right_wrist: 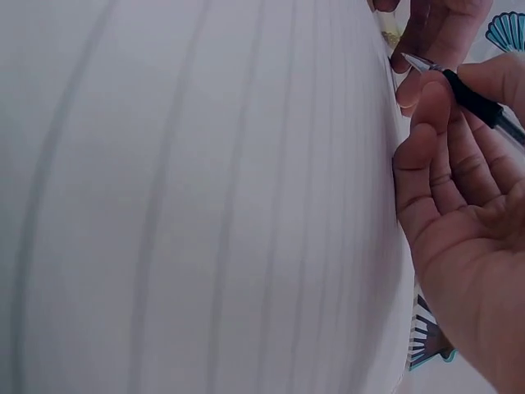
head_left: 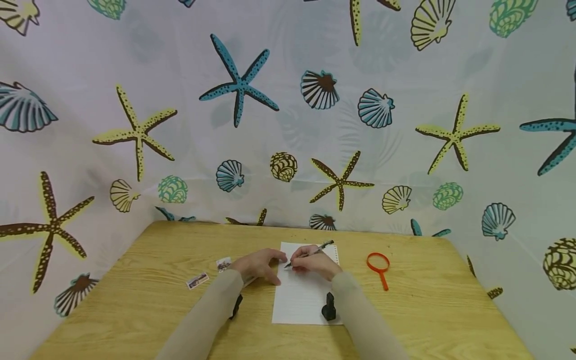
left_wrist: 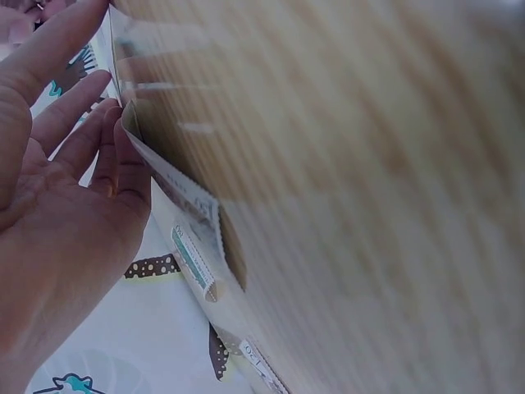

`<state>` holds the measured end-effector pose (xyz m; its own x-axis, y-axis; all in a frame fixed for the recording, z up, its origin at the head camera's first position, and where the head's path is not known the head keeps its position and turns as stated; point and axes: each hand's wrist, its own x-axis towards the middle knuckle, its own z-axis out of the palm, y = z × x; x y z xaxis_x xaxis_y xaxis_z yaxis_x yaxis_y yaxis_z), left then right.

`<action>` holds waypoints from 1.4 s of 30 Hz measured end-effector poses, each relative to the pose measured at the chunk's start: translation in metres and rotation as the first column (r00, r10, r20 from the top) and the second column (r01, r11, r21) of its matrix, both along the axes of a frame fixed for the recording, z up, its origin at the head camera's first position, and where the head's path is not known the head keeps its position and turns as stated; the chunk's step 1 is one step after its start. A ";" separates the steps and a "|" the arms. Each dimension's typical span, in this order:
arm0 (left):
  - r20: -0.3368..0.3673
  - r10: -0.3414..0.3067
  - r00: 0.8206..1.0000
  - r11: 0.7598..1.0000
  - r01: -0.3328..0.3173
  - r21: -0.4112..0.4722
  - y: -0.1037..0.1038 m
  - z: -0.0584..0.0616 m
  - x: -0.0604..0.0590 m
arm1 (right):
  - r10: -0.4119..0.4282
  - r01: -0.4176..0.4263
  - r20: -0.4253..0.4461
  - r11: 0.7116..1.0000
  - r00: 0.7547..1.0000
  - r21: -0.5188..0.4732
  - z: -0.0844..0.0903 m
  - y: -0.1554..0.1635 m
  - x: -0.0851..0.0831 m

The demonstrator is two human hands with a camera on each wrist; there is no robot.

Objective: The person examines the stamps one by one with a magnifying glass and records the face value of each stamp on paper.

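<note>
The right hand (head_left: 315, 262) grasps a slim pen with a clear barrel, black grip and metal tip (head_left: 326, 244), pinched between thumb and fingers, its point angled toward the left hand (head_left: 258, 265). Whether the point touches the paper cannot be told. The left hand is relaxed and grasps nothing — its fingers are loosely extended, the tips at the paper's left edge.

Beneath the right hand lies a white, ruled sheet of paper with a row of holes down its right edge (head_left: 299, 302), stretching from just beyond the hands back toward the forearms. A small printed paper rectangle with toothed edges (left_wrist: 184, 197) lies under the left hand. Two similar printed paper rectangles lie farther left: one just beside the hand (head_left: 223, 264), the other nearer the person (head_left: 197, 281).

Well to the right of the right hand lies a red-rimmed round magnifying glass (head_left: 382, 274), handle toward the person. All rest on a pale wood-grain tabletop (head_left: 432, 300); beyond the hands hangs a white cloth printed with starfish and shells (head_left: 279, 135).
</note>
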<state>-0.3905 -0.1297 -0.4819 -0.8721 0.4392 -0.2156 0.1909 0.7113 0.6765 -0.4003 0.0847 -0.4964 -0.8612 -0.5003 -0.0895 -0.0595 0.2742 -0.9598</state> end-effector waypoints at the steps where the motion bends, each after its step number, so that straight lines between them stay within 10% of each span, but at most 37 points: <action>1: 0.001 -0.001 1.000 1.000 0.001 0.003 0.000 0.000 0.000 | -0.002 0.002 0.000 1.000 1.000 0.003 0.000 0.000 0.000; 42: 0.018 0.008 1.000 0.999 -0.008 0.032 0.002 -0.002 -0.001 | -0.002 0.004 -0.022 0.998 1.000 0.070 0.001 0.001 0.003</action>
